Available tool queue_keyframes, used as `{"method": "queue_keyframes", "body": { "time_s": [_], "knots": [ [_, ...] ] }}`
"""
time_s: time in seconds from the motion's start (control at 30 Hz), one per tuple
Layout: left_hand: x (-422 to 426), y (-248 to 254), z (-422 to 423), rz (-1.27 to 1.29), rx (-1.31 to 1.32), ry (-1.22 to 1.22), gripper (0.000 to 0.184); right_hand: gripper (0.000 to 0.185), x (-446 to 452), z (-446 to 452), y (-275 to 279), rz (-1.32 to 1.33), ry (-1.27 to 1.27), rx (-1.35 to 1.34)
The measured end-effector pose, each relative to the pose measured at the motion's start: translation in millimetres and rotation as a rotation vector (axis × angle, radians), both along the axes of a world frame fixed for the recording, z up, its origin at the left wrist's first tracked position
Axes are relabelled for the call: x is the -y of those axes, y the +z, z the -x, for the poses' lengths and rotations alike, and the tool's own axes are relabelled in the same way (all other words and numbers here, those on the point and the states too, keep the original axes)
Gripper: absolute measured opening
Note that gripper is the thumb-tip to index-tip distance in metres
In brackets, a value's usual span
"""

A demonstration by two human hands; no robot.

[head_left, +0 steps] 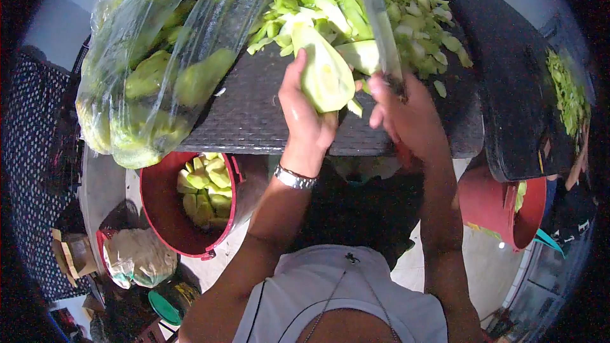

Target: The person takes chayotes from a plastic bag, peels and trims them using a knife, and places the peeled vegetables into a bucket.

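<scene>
My left hand point(305, 114) is wrapped round a peeled, pale green chayote point(324, 73), its flat cut face turned up to me. Close beside it on the right, my right hand point(403, 111) grips a knife point(380, 22), the blade pointing away from me and apart from the chayote. Another pale green piece point(361, 57) lies behind the chayote, partly hidden by the blade. A heap of green and white peelings point(413, 19) covers the far side of the dark woven-look table point(248, 114).
A clear plastic bag point(152, 89) of whole chayotes hangs over the table's left edge. Below stands a red bucket point(184, 235) with cut pieces point(206, 184). Right are a second dark table point(508, 57), another red bucket point(473, 203) and a person's arm point(578, 162).
</scene>
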State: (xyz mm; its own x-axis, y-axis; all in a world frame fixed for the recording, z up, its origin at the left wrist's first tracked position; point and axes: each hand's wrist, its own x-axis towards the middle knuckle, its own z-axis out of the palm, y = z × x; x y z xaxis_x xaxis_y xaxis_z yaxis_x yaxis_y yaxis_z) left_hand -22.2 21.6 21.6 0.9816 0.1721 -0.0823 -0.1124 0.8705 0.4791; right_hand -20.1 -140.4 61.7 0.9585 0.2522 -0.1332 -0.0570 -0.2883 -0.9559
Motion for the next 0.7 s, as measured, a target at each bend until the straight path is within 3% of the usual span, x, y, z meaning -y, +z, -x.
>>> {"method": "queue_keyframes", "body": {
  "time_s": [0.1,0.13,0.23,0.7],
  "knots": [
    [-6,-6,-4,0.027,0.073,-0.097,0.043,0.042,9,24,-6,-0.110,0.053,-0.273],
    [0,4,-5,0.091,-0.048,0.045,0.043,0.044,10,32,-14,-0.109,0.085,-0.250],
    [0,-5,-7,0.108,-0.050,0.034,0.041,0.042,9,49,-19,0.049,0.031,-0.200],
    [11,1,-2,0.020,-0.023,0.028,0.048,0.036,7,68,-27,-0.038,0.029,-0.243]
  ]
}}
